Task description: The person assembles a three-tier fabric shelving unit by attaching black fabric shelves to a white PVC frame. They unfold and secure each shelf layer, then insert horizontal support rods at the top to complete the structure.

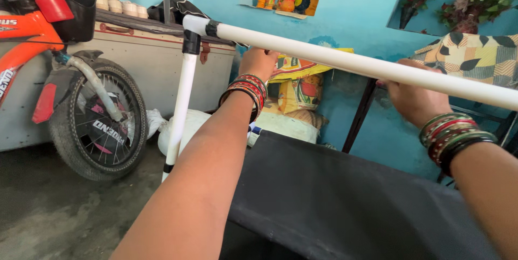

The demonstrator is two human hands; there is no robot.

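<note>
**Both hands on the white pipe**

From your head camera, your left hand (258, 63) wraps the smooth round white pipe (345, 63) near its black corner joint (191, 41), where an upright pipe (181, 109) drops to the concrete floor (54, 211). Your right hand (413, 98) grips the same pipe further along; the two grips, set well apart, likely steady it. Black cloth (334, 195) hangs below. An orange bicycle (65, 76) stands to the left.
</note>
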